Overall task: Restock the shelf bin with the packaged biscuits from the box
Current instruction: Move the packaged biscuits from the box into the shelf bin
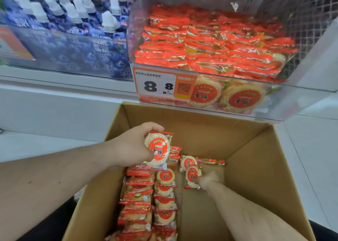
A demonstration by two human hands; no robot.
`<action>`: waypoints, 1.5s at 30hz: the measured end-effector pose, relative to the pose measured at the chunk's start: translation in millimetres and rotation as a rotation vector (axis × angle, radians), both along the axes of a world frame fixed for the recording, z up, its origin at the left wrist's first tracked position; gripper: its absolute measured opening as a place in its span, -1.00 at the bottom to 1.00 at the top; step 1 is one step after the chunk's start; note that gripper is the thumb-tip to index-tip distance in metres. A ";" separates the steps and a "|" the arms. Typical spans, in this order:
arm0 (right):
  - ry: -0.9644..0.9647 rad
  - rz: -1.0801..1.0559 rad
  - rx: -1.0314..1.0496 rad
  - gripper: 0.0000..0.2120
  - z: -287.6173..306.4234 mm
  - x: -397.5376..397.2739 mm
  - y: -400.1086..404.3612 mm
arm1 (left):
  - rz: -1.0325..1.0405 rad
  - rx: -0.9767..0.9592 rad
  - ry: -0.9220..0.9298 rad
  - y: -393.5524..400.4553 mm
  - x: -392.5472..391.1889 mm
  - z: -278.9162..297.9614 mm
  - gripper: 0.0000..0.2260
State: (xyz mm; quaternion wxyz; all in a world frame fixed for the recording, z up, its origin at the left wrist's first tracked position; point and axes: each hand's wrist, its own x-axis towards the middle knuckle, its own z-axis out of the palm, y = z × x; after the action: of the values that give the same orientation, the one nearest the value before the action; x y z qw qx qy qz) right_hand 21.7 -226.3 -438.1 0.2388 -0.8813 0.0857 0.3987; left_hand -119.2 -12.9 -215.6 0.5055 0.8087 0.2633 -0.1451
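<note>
An open cardboard box (256, 158) stands below a clear plastic shelf bin (301, 98) filled with red-wrapped round biscuit packs (210, 45). Inside the box, two rows of the same biscuit packs (146, 204) stand on edge along the left side. My left hand (131, 145) grips a stack of packs (158, 150) above those rows. Deeper in the box, my right hand (207, 181) pinches a single pack (192, 176). Loose packs (188, 162) lie on the box floor just beyond it.
An orange price tag (162, 85) reading 8.8 hangs on the bin's front. To the left, behind a clear front, stand blue drink pouches with white caps (73, 21). White shelf edges (64, 83) run below them. The box's right half shows bare cardboard floor.
</note>
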 end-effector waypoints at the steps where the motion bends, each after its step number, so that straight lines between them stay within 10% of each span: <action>1: -0.017 0.058 0.034 -0.60 14.5 4.0 -5.0 | -0.008 -0.008 -0.007 0.4 -0.1 2.0 -0.33; 6: 0.251 0.080 0.458 -0.90 118.9 -2.6 -28.7 | -0.013 -0.031 -0.078 -5.9 -2.1 17.3 -0.26; 14: 0.284 0.235 0.858 -0.55 254.8 -31.2 -33.7 | -0.098 -0.054 -0.191 -35.8 -5.9 55.7 -0.20; 22: -0.060 0.241 0.813 -0.42 305.5 -56.1 -22.0 | -0.114 -0.287 -0.348 -56.5 -10.4 90.6 -0.11; 28: -0.497 0.354 0.669 -0.30 345.6 -56.9 -23.9 | -0.182 -0.039 -0.587 -65.7 -10.1 109.9 -0.09; 33: -0.977 0.892 0.460 -0.05 365.4 -51.6 -24.7 | -0.305 0.248 -0.658 -69.8 -10.2 123.4 0.06; 45: -1.617 0.875 0.187 -0.62 443.5 -8.3 -34.9 | -0.196 0.892 -0.730 -58.9 9.6 120.9 -0.13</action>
State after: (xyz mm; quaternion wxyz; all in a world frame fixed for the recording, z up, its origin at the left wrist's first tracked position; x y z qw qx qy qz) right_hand 13.3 -261.2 5.4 0.1243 -0.8226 -0.4803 -0.2778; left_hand -109.6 -71.8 -94.6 0.1584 0.9616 0.0315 0.2218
